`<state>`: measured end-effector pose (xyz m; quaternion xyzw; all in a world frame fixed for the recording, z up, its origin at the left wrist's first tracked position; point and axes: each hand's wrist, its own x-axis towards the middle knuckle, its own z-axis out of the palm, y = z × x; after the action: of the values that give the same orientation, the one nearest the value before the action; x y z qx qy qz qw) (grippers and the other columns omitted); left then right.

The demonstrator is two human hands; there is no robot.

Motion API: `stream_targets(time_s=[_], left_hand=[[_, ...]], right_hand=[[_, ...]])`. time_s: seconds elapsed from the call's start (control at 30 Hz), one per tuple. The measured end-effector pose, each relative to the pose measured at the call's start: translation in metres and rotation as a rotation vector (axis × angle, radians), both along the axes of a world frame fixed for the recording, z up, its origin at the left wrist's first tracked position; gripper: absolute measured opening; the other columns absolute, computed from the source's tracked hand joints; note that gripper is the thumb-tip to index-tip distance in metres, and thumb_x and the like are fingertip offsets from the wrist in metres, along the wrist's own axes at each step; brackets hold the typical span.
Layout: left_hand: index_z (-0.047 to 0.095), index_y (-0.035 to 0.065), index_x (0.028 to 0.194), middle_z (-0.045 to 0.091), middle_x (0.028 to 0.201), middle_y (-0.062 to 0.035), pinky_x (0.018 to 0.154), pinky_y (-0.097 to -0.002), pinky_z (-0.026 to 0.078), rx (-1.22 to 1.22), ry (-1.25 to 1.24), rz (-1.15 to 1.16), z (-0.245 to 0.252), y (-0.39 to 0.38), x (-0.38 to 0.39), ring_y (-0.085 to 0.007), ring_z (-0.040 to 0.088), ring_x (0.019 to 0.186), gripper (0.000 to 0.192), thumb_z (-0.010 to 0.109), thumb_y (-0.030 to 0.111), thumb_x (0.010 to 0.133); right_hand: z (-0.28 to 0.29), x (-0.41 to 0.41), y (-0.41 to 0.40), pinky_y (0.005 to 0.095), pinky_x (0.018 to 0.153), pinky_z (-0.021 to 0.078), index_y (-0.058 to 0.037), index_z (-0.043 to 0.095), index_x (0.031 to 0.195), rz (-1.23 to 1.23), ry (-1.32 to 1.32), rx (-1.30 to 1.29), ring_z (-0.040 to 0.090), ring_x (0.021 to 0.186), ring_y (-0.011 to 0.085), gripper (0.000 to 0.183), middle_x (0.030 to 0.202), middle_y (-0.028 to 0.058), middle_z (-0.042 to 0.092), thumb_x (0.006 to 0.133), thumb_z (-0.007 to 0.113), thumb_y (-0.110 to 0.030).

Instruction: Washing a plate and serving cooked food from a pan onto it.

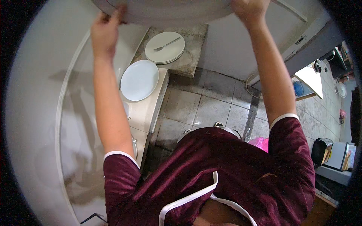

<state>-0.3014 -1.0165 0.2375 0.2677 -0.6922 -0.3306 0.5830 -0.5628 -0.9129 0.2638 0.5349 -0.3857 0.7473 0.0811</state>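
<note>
Both of my arms are raised toward the top of the view. My left hand (107, 32), somewhat blurred, grips the left edge of a large pale object with a curved rim (175, 12). My right hand (251, 10) is at the opposite edge of it, its fingers cut off by the frame. Most of the pale object lies outside the picture, so its kind cannot be told. Below it, a fork (167, 44) rests on a stack of white plates (158, 55) on a worn grey slab (195, 35). A separate white plate (139, 80) sits nearer, on a cream tiled counter (141, 114).
A metal tap (135, 141) shows beside my left arm. Pink plastic (259, 143) lies on the tiled floor (182, 104) by my right side. At right stand a white cabinet (309, 80) with something blue inside and a black box (321, 149). A wall (39, 99) borders the left.
</note>
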Motion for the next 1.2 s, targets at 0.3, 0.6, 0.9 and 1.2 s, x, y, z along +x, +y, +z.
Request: stream_targets(time_s=[0.3,0.6,0.9,1.2], left_hand=[[0.061,-0.0043,0.094,0.065,0.084,-0.0077,0.066,-0.0249,0.045,0.579,-0.251,-0.18,-0.157,0.021,-0.051,-0.0105,0.057,0.073,0.031,0.066,0.025,0.082],[0.06,-0.0036,0.101,0.064,0.09,-0.0083,0.072,-0.0264,0.045,0.677,-0.178,-0.548,-0.141,0.041,-0.192,-0.0128,0.059,0.079,0.032,0.062,0.023,0.084],[0.048,-0.0021,0.114,0.06,0.1,-0.0123,0.074,-0.028,0.048,0.864,-0.301,-0.85,-0.146,0.132,-0.391,-0.0154,0.059,0.086,0.036,0.055,0.023,0.088],[0.047,-0.0018,0.112,0.059,0.099,-0.0107,0.075,-0.0272,0.047,0.895,-0.503,-1.342,-0.174,0.239,-0.568,-0.0138,0.058,0.086,0.034,0.058,0.018,0.087]], right_hand=[[-0.197,-0.033,0.037,0.0328,0.076,0.049,0.0069,0.055,0.103,-0.16,-0.33,0.608,0.062,0.085,0.0221,0.047,0.093,0.0161,0.064,0.075,0.071,-0.028],[-0.169,-0.12,0.127,0.0313,0.071,0.0504,0.0077,0.048,0.114,-0.246,-0.684,0.684,0.061,0.085,0.0216,0.054,0.097,0.0168,0.06,0.077,0.071,-0.023],[-0.181,-0.234,0.255,0.0333,0.074,0.0498,0.0093,0.044,0.119,-0.614,-0.908,0.713,0.061,0.087,0.0257,0.058,0.099,0.0215,0.06,0.076,0.069,-0.022],[-0.205,-0.301,0.389,0.0294,0.071,0.0495,0.0076,0.05,0.111,-1.059,-1.131,0.504,0.062,0.081,0.0192,0.045,0.097,0.0165,0.062,0.077,0.068,-0.016]])
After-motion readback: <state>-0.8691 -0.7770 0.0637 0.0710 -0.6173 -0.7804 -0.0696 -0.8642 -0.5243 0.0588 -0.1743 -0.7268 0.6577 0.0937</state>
